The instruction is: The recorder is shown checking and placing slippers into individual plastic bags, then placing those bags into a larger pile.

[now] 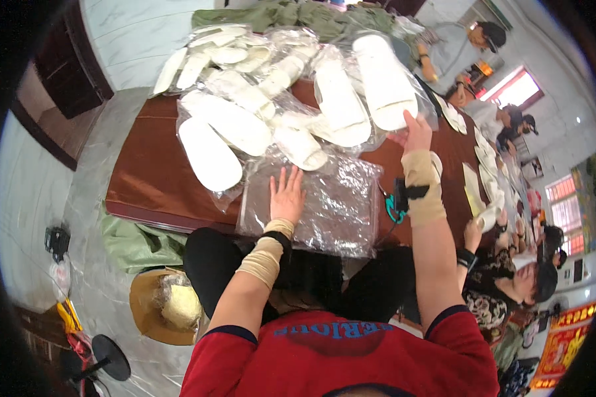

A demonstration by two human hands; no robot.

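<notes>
My left hand (287, 196) lies flat with its fingers spread on a pile of clear plastic bags (338, 205) at the table's near edge. My right hand (414, 134) grips the near end of a white slipper (385, 79), which is raised over the table and has clear plastic around it. Close to its left lies another bagged white slipper (339, 99). Just beyond my left hand are more white slippers, among them a single one (208, 153) with its sole up. Tan wraps cover both my wrists.
The table has a brown cover (146, 155). Bagged slippers (222, 49) heap up at its far left. Teal-handled scissors (394, 208) lie by my right forearm. A cardboard box (152, 311) with plastic inside stands on the floor at left. Several people work along the right side.
</notes>
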